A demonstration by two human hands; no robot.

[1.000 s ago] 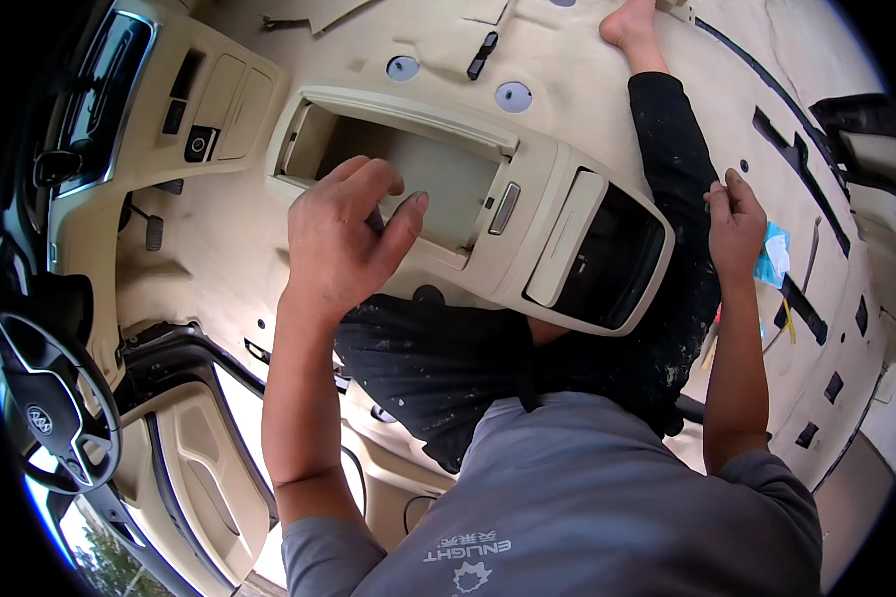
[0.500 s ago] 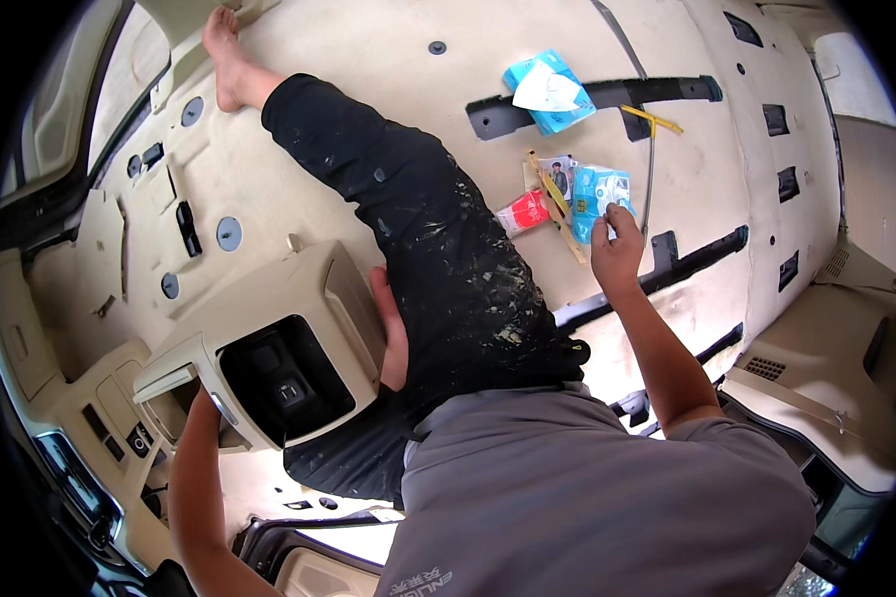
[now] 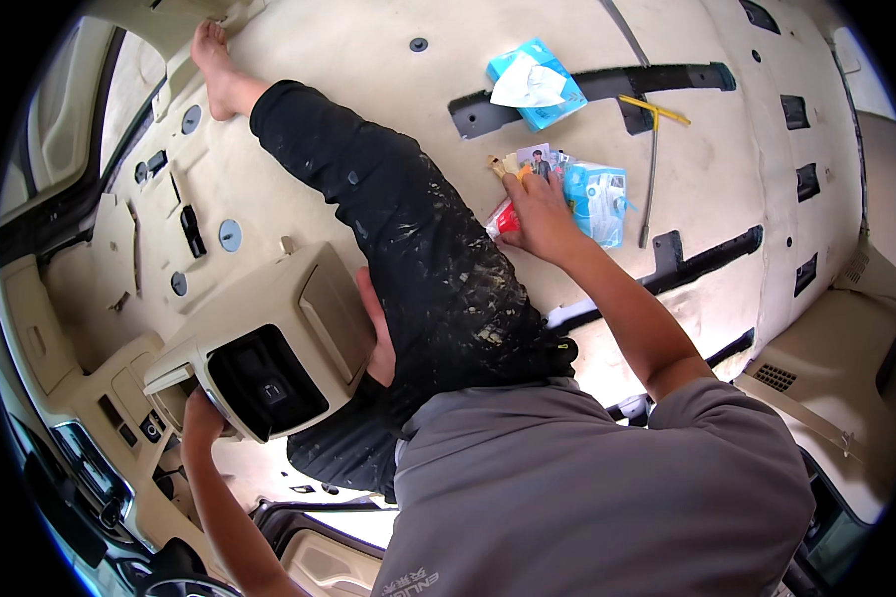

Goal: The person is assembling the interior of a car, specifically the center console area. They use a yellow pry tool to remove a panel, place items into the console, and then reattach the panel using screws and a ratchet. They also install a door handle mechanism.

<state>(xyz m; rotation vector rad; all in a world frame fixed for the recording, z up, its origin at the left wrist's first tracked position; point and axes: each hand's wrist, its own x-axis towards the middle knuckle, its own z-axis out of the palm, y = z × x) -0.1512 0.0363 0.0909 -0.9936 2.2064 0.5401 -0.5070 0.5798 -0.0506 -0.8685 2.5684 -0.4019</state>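
Head view, taken from where I stand over the seated person: the beige console (image 3: pixel 259 289) rests at the person's left side, its dark recess (image 3: pixel 269 386) facing the body and its open bin turned toward the lower left. The left hand (image 3: pixel 202 413) is inserted in that bin; the fingers are concealed by the console wall, and I cannot tell whether they grip, pinch or lie loose. A bare foot (image 3: pixel 375 338) shows between the console and the black trouser leg (image 3: pixel 408 214). The right hand (image 3: pixel 548 217) is lowered over a small group of articles on the beige floor lining (image 3: pixel 338 50). Its thumb and fingers stand apart and bent, with a red and white packet (image 3: pixel 504 219) partly visible at the gap; whether anything is pinched cannot be determined. Beyond the fingertips are a card (image 3: pixel 535 158) bearing a person's picture and some tan strips, largely covered. A blue packet (image 3: pixel 597 204) lies just right of the hand. Farther off, a blue tissue box (image 3: pixel 558 104) with white tissue protruding sits partly over a black strip (image 3: pixel 478 117). To its right lies a rod tool with a yellow T-handle (image 3: pixel 655 115).
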